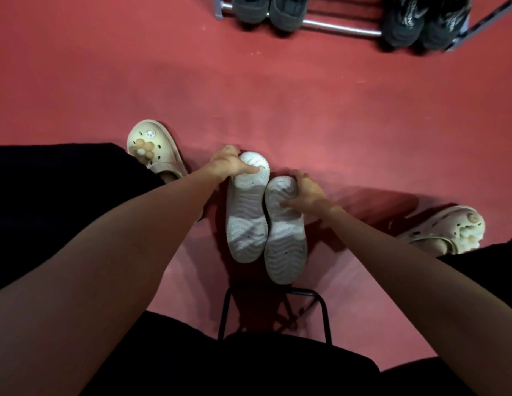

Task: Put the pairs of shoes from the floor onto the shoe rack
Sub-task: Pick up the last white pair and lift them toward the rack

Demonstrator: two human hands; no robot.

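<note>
Two white shoes face sole-up between my knees over the red floor. My left hand (227,165) grips the toe end of the left white shoe (246,212). My right hand (304,192) grips the toe end of the right white shoe (284,238). The two shoes lie side by side, touching along their inner edges. The shoe rack (329,25) with metal bars stands at the top of the view. A grey pair (267,10) sits on its left part and a black pair (423,21) on its right part.
I wear cream clogs with charms: one (153,148) on the left, one (452,231) on the right. A black stool frame (277,315) is under me, below the white shoes. Bare red floor (249,90) stretches between me and the rack.
</note>
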